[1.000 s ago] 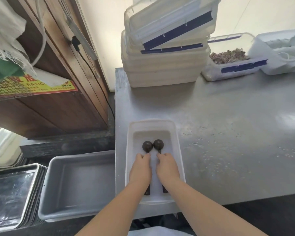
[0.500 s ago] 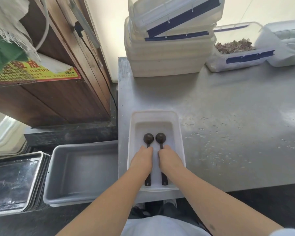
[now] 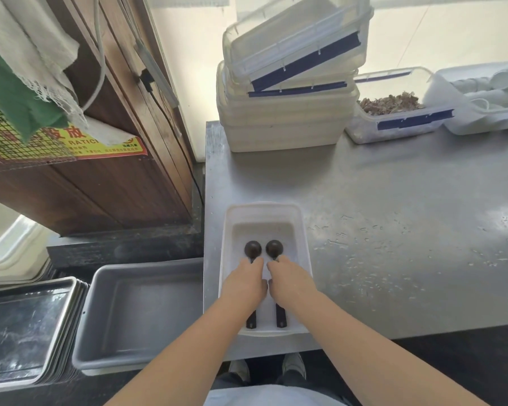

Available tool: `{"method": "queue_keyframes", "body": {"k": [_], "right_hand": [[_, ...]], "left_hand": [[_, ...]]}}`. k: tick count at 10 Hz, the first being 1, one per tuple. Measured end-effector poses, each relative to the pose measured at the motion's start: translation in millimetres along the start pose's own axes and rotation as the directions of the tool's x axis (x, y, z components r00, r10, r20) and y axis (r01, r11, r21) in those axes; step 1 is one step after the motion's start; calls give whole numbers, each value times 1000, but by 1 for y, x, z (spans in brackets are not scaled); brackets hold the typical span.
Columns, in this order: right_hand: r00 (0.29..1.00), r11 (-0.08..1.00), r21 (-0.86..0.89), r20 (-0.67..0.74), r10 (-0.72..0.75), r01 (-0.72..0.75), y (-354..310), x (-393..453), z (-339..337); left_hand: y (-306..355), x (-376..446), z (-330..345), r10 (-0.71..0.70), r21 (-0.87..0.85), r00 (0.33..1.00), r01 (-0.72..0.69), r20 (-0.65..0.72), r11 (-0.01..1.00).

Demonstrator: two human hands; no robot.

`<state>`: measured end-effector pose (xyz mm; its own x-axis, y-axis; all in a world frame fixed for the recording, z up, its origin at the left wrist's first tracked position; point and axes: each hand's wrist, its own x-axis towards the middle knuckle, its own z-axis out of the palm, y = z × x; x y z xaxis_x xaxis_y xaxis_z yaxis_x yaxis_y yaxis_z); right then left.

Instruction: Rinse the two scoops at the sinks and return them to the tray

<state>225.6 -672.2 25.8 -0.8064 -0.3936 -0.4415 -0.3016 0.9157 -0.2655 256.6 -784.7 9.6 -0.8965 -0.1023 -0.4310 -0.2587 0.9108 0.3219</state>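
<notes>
Two dark scoops are lying side by side in a white plastic tray (image 3: 303, 247) sitting at the front left corner of a steel bench (image 3: 393, 230). The left hand (image 3: 245, 284) is curling over the handle of the left scoop (image 3: 252, 249); the right hand (image 3: 291, 284) is curling over the handle of the right scoop (image 3: 274, 248). Both round bowls are pointing toward the back edge, and the handle ends are showing near the tray's front wall. A grey tub (image 3: 141, 312) is sitting just left of the bench.
</notes>
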Motion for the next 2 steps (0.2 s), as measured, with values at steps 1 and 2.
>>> {"method": "queue_keyframes", "body": {"k": [1, 2], "right_hand": [[990, 997, 38, -127, -66, 71, 2, -16, -28], [957, 992, -61, -263, -123, 110, 2, -33, -57]], "left_hand": [[-4, -17, -32, 109, 68, 975, -97, -193, 993], [-10, -35, -65, 168, 197, 916, -100, -364, 975]]}}
